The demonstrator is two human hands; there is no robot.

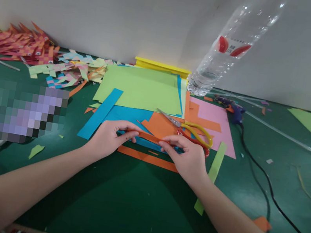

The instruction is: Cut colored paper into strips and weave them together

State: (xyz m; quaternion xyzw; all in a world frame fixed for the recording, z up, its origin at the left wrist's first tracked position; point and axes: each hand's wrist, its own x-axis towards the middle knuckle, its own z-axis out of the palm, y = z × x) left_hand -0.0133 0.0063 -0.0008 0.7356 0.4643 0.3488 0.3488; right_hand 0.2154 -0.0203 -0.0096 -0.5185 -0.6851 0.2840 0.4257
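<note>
Between my two hands an orange paper strip (pixel 150 136) is held up, pinched at both ends. My left hand (pixel 113 137) grips its left end with thumb and fingers. Thumb and fingers of my right hand (pixel 186 153) close on the right end. Below it on the table lies another orange strip (pixel 148 159). Just behind my right hand rest scissors (pixel 193 129) with yellow and red handles, over orange paper pieces (pixel 158 125) and blue paper (pixel 127 114). A blue strip (pixel 100 113) lies beside my left hand, and a light green strip (pixel 215 166) by my right wrist.
Green sheets (pixel 142 86) lie stacked at the back, with pink paper (pixel 217 115) to their right. A water bottle (pixel 221 60) stands near the wall. A glue gun (pixel 235 112) trails a black cord (pixel 267 179). Woven paper pieces (pixel 27 45) heap at back left; a blurred purple object (pixel 30 115) lies left.
</note>
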